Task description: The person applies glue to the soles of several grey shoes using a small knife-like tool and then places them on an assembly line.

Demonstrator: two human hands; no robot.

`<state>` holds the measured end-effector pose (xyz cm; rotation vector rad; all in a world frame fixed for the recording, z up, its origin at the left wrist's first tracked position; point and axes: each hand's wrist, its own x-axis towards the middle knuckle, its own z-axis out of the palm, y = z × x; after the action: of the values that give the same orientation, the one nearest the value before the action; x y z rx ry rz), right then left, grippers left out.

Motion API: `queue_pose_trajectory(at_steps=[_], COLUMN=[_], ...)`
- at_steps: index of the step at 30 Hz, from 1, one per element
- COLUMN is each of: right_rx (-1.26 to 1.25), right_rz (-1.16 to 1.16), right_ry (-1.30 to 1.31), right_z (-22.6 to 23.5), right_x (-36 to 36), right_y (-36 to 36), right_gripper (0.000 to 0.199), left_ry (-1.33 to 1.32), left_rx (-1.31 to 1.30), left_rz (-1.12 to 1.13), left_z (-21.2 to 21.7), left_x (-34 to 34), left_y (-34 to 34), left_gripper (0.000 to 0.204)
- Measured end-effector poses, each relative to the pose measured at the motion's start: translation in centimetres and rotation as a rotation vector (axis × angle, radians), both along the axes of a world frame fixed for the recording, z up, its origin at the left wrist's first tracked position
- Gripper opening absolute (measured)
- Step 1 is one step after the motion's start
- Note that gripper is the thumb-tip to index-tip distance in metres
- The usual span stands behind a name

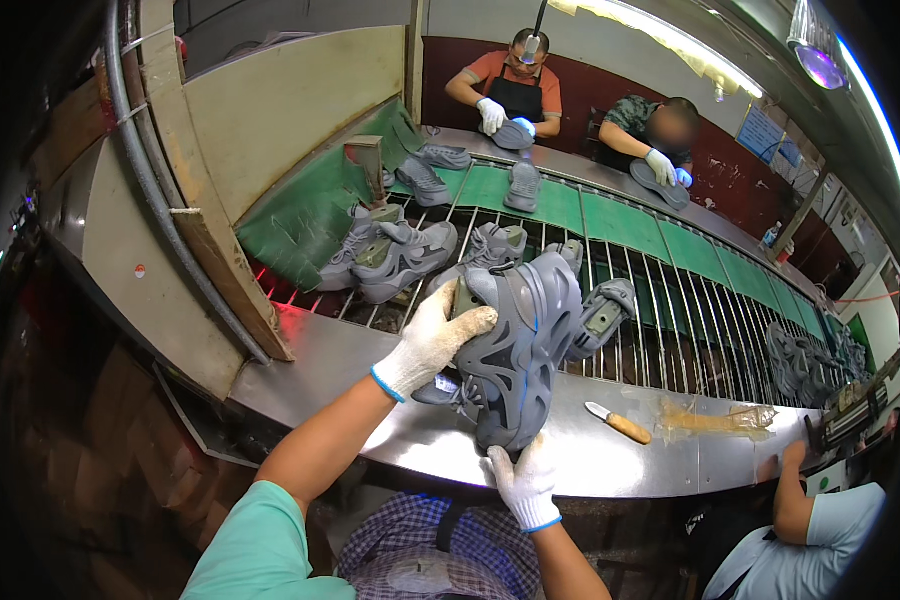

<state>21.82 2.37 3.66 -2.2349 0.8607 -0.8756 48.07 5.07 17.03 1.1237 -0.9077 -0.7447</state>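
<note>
A chunky grey sneaker is tilted over the metal front ledge, toe toward me and its side and thick sole edge facing up and right. My left hand, in a white glove with a blue cuff, is closed on its heel end by the ankle opening. At the toe, my right hand, gloved the same way, grips from below; some of its fingers are hidden behind the shoe. Laces show on the sneaker's left. Just beyond it, another grey shoe with a green insert lies on the metal bars.
A wooden-handled knife and brown tape lie on the steel ledge. Several grey shoes rest on the rod conveyor. Across it, two people handle soles. Another person's arm reaches in at right.
</note>
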Motion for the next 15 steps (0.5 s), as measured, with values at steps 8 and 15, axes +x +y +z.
queue_pose_trajectory(at_steps=[8,15], right_rx=[-0.029,0.193], right_rz=[-0.019,0.123], right_ry=[-0.003,-0.128], right_z=[0.0,0.4], right_x=[-0.1,0.4], right_y=[0.2,-1.7], right_gripper=[0.074,0.081], left_ry=[0.017,-0.032], left_rx=[-0.047,-0.026], left_rz=[0.062,0.162], left_z=[-1.1,-1.5], left_x=[0.4,0.0], left_y=[0.9,2.1], left_gripper=[0.060,0.060])
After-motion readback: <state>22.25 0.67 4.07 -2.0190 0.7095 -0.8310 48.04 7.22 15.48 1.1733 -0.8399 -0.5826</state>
